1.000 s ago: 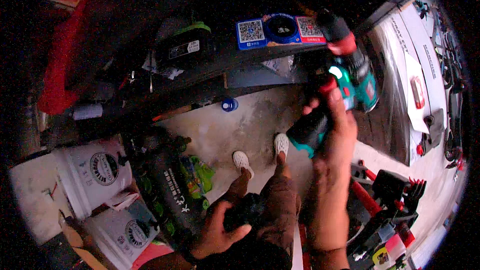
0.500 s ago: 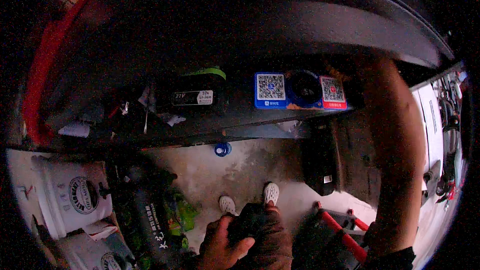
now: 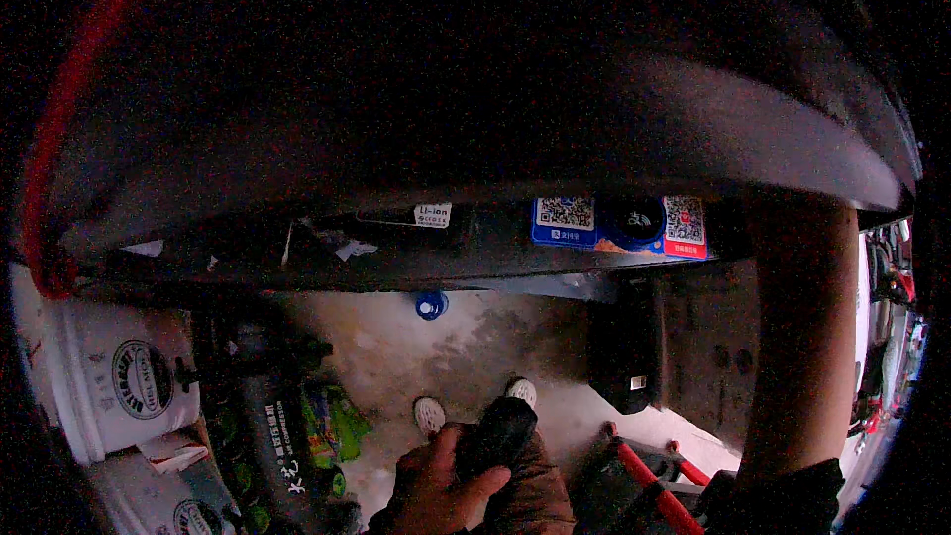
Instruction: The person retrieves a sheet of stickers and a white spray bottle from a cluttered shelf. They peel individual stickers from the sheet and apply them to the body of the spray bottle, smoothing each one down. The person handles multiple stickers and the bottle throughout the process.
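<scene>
The left hand [image 3: 431, 483] was closed around a black object [image 3: 498, 433], thumb on one side and fingers on the other, low in front of the body, above the trouser leg [image 3: 540, 495] and near the white shoes [image 3: 428, 416]. The right forearm [image 3: 807, 337] ran upward past the end of the dark ledge [image 3: 466, 260] and vanished beneath a broad dark form [image 3: 475, 109]; its hand was hidden, so whether that hand was wide, narrow or loaded could not be told. The step in hand seemed to be a reach with the right arm while the left kept the black object steady; the next move appeared to call for care around the blue code card [image 3: 565, 221] and the red code card [image 3: 684, 226] close by on the ledge. The white-labelled block [image 3: 431, 215] there was cut off above, deep shadow swallowed the upper view, and the object's exact kind was too dark to make out.
</scene>
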`<action>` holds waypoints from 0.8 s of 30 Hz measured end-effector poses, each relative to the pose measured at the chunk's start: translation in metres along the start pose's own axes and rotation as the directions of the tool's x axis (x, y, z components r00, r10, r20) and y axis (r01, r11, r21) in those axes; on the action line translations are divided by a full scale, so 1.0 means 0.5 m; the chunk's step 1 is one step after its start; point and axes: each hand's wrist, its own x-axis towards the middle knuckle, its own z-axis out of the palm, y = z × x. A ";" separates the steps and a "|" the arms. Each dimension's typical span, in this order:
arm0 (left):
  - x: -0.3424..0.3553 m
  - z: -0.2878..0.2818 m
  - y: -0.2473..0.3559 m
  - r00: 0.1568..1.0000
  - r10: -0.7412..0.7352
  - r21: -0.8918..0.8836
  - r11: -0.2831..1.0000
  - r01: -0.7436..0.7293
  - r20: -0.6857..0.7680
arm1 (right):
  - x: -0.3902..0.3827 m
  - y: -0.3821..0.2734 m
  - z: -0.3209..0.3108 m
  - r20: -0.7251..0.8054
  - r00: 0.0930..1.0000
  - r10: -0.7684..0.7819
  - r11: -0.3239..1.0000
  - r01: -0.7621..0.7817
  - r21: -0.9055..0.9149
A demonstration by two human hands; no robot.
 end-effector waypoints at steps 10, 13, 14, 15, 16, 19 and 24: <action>0.136 0.014 0.273 0.969 0.148 -0.326 0.922 -0.207 -0.198 | -0.140 -0.073 -0.028 -0.069 0.997 -0.045 0.996 0.050 0.078; 0.232 -0.015 0.329 0.859 0.362 -0.039 0.915 -0.401 -0.361 | -0.178 -0.068 0.070 0.027 0.999 -0.043 0.981 0.037 0.188; 0.293 0.017 0.381 0.734 0.575 0.220 0.818 -0.532 -0.362 | -0.185 -0.098 0.006 -0.055 0.996 -0.070 0.982 0.078 0.171; 0.350 0.024 0.417 0.714 0.627 0.219 0.778 -0.589 -0.311 | -0.192 -0.101 -0.006 -0.080 0.993 -0.085 0.977 0.099 0.186; 0.414 0.034 0.450 0.691 0.677 0.262 0.736 -0.624 -0.255 | -0.209 -0.103 -0.024 -0.103 0.990 -0.094 0.972 0.114 0.206; 0.529 -0.048 0.468 0.654 0.719 0.589 0.641 -0.492 -0.236 | -0.298 -0.131 0.008 -0.034 0.988 -0.153 0.924 0.155 0.349; 0.712 -0.060 0.436 0.730 0.678 0.801 0.484 -0.352 -0.089 | -0.561 0.016 -0.125 0.046 0.996 -0.071 0.993 0.066 0.102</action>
